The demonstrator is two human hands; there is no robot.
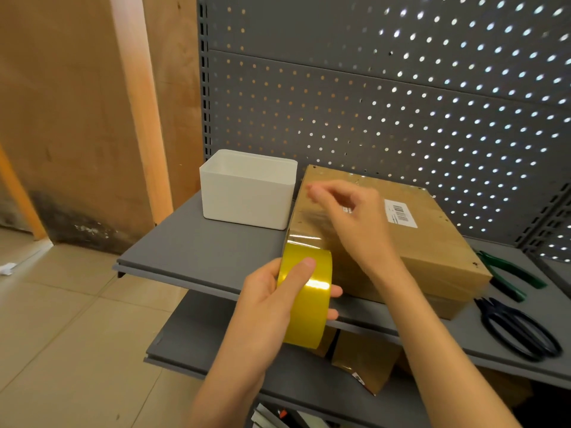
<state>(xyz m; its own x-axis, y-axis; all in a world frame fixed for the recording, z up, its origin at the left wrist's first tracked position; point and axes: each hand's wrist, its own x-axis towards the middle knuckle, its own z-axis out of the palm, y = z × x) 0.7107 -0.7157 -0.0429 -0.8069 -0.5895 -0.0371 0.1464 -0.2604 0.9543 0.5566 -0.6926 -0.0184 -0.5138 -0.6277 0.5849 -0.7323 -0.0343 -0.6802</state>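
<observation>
Tape, a glossy yellow roll [309,301], stands on edge in the left hand [268,304], whose fingers [301,268] wrap round it, thumb on the outer face and the rest showing past its far side. A clear strip [304,239] runs from the roll up onto the near corner of the flat brown cardboard box [417,251], just beyond those fingers. The right hand [349,217] hovers over the box top, its fingers [318,193] loose, spread and blurred, holding nothing; whether they touch the cardboard I cannot tell. Left of the right fingers, just beside the box, stands a white rectangular plastic bin [247,196]. Right of both hands, past the box, lie green-handled pliers [509,273] and dark-handled scissors [519,329]. All rest on a grey metal shelf [200,248] backed by grey perforated pegboard [370,103]. Below the left fingers a lower shelf [216,350] carries brown parcels [364,356]. Further left are wooden panels [77,118] and beige floor tiles [61,319].
</observation>
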